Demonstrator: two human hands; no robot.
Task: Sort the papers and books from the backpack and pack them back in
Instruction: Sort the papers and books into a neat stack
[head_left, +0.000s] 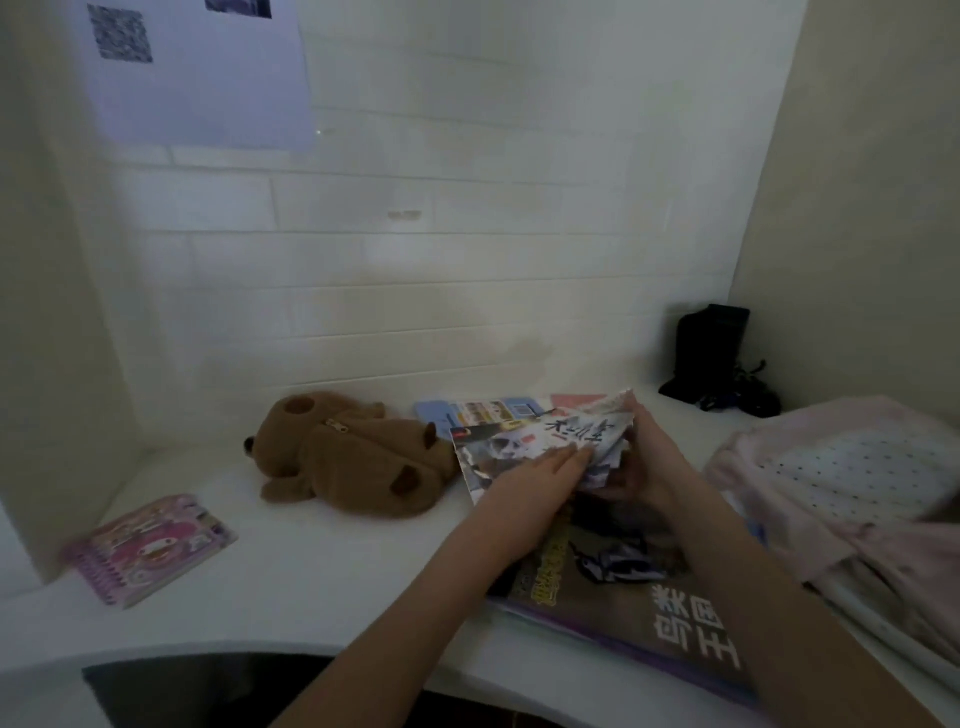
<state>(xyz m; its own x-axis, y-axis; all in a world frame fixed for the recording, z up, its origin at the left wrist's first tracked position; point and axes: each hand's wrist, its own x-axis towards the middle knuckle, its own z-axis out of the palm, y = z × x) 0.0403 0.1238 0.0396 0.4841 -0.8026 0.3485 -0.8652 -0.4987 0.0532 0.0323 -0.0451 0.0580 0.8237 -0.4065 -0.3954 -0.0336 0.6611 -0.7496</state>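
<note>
While both hands hold the magazine (540, 441) over the big book (623, 587) on the desk (311, 561) — left hand (545, 475) flat on top, right hand (641, 457) pinching its edge — square the corners, lay it flat, keep clear of the pink backpack (857, 483).

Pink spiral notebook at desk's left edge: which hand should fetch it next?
Left, probably. The left hand lies flat on the magazine, nearer the pink spiral notebook; the right hand grips the magazine's far side.
</note>
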